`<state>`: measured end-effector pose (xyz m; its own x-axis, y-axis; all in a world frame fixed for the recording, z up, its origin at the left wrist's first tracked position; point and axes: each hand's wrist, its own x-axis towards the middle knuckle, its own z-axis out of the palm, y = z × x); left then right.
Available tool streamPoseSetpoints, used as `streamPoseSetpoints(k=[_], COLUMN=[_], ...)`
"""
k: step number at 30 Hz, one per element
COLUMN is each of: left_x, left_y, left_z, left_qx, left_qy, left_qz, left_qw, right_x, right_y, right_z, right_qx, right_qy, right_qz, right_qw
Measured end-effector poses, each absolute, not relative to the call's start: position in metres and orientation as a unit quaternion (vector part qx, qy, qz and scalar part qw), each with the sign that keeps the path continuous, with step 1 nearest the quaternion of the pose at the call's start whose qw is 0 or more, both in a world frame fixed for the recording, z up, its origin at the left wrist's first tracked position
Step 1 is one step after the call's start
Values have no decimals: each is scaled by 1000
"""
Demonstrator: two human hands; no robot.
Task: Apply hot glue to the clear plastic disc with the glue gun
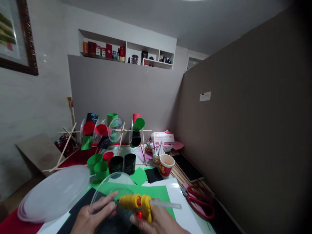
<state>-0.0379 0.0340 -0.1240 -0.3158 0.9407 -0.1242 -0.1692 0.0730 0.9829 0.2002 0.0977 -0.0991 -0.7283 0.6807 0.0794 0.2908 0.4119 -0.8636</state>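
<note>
A clear lid (pixel 109 188) was held up on its edge over the green paper (pixel 156 191), low at the front of the table (pixel 185 201). It was see-through, round and shiny. It was pinched by the left hand (pixel 94 216). A yellow glue gun (pixel 136 204) was gripped tight in the right hand (pixel 158 222), with its red light on and its tip by the lid. Fingers could be burned by hot glue, or the thin lid could be melted.
</note>
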Motion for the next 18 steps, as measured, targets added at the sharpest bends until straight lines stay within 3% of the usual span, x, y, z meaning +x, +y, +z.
streamPoseSetpoints(k=[8,18], left_x=[-34,-27], left_y=[24,20], left_z=[-106,-98], left_qx=[336,348], left_qy=[538,564], left_qz=[589,605], left_qw=[501,442], right_x=[201,200], right_y=[77,74], right_z=[-72,-60], right_qx=[-366,-407], right_qy=[-787,-797], right_qz=[467,426], right_qw=[169,136])
